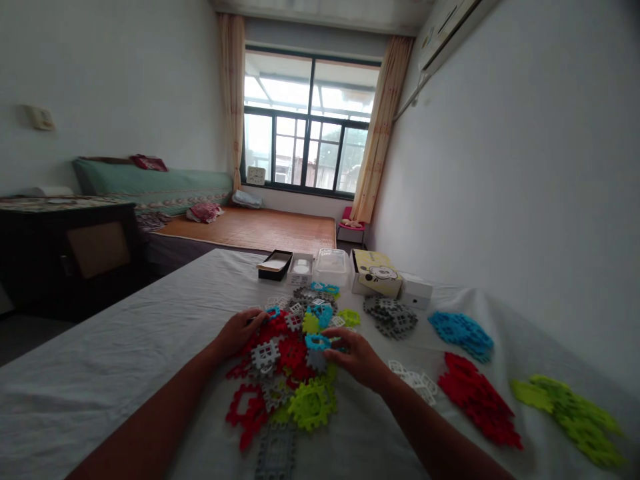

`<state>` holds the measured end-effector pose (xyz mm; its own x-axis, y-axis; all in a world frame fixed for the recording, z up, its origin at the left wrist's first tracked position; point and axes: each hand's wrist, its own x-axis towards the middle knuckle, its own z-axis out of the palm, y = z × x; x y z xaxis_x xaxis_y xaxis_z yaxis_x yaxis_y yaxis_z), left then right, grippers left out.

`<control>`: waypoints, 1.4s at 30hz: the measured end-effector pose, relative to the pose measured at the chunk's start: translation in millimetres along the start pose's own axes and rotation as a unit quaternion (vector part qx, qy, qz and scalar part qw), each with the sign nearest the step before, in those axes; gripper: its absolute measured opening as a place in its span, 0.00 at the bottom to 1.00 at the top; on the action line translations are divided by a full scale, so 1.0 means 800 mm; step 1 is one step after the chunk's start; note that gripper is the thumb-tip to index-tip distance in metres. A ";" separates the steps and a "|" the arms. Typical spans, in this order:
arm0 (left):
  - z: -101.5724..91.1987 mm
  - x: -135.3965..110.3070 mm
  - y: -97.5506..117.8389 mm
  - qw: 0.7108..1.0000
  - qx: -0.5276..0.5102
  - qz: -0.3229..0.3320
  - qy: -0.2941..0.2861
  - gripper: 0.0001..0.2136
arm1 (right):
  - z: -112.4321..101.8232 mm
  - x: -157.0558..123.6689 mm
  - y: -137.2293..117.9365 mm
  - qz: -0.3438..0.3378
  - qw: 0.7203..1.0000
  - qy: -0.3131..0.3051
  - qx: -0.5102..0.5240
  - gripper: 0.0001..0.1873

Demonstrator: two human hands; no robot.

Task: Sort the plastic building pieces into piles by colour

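A mixed heap of interlocking plastic building pieces with toothed edges lies on the white cloth in front of me. My left hand (243,331) is at the heap's left side, its fingertips closed on the edge of a small blue building piece (273,312). From the right, my right hand (354,353) pinches a blue building piece (317,342) between thumb and fingers. Around the hands lie red pieces (247,410), a light grey piece (265,357), lime-green pieces (313,403) and a dark grey piece (276,453).
On the right are single-colour piles: dark grey (393,317), blue (461,333), white (414,381), red (477,400) and lime-green (570,413). Along the back stand a black box (275,265), a clear plastic container (332,267), a yellow box (376,273) and a white box (417,293).
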<state>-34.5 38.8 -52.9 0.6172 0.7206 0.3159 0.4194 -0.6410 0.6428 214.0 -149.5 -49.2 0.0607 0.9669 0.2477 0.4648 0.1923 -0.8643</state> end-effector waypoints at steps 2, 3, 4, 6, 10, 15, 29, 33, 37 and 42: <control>0.000 0.001 -0.002 1.000 0.004 0.003 0.002 0.21 | 0.006 -0.006 0.003 0.002 1.000 -0.002 0.008 0.15; 0.000 0.002 -0.004 1.000 0.007 0.002 0.002 0.21 | 0.007 -0.009 0.004 0.005 1.000 0.008 0.015 0.16; 0.000 0.002 -0.005 1.000 0.008 0.001 0.000 0.22 | 0.009 -0.011 0.005 0.014 0.999 0.018 0.030 0.17; 0.001 0.004 -0.009 1.000 0.007 -0.004 -0.003 0.23 | 0.007 -0.013 0.005 0.042 0.996 0.012 0.074 0.19; 0.000 0.006 -0.014 1.000 0.003 -0.011 -0.005 0.23 | -0.024 -0.006 0.006 0.033 0.998 0.003 0.048 0.19; -0.001 0.009 -0.017 1.000 0.000 -0.026 -0.012 0.23 | -0.143 -0.005 0.047 0.040 0.957 0.280 -0.065 0.25; 0.001 0.004 -0.006 0.999 -0.007 -0.033 -0.009 0.25 | -0.193 -0.033 0.067 0.061 0.893 0.318 -0.312 0.20; 0.000 0.003 -0.004 0.999 -0.013 -0.032 -0.017 0.25 | -0.089 -0.011 0.026 -0.037 0.963 0.072 -0.255 0.19; 0.000 0.001 -0.003 0.999 -0.013 -0.026 -0.020 0.24 | -0.043 -0.018 0.005 -0.034 0.959 -0.025 -0.282 0.21; 0.000 0.002 -0.007 0.999 -0.009 -0.019 -0.025 0.24 | -0.040 -0.017 -0.003 -0.068 0.954 0.011 -0.293 0.14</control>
<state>-35.9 43.1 -55.8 0.6337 0.7301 0.2555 0.4323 -0.6082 0.6657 240.0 -168.7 -36.4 -0.0186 0.9347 0.3548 0.8835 0.1815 -0.4319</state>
